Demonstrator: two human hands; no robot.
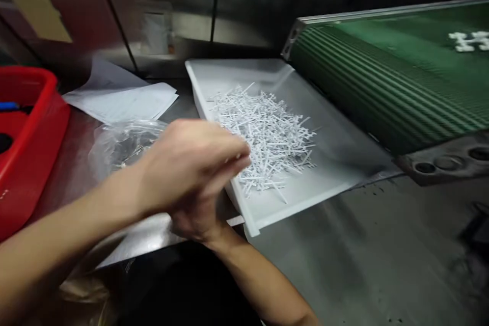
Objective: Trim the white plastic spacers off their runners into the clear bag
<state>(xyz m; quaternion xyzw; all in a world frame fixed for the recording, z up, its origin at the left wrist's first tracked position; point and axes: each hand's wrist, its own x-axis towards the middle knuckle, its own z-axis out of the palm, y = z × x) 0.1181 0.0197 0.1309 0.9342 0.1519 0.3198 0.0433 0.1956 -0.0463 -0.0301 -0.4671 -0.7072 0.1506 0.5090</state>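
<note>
In the head view, the left hand (194,158) is bent over the right hand (196,216) at the near left edge of a white rectangular plastic tray (332,158). Blur and overlap hide both grips; I cannot tell whether either is closed on anything. Thin white branching plastic pieces (267,137) lie heaped inside the tray, beside a green ribbed conveyor belt (367,86). A clear plastic bag (105,150) lies left of the tray on the metal worktop (82,137).
</note>
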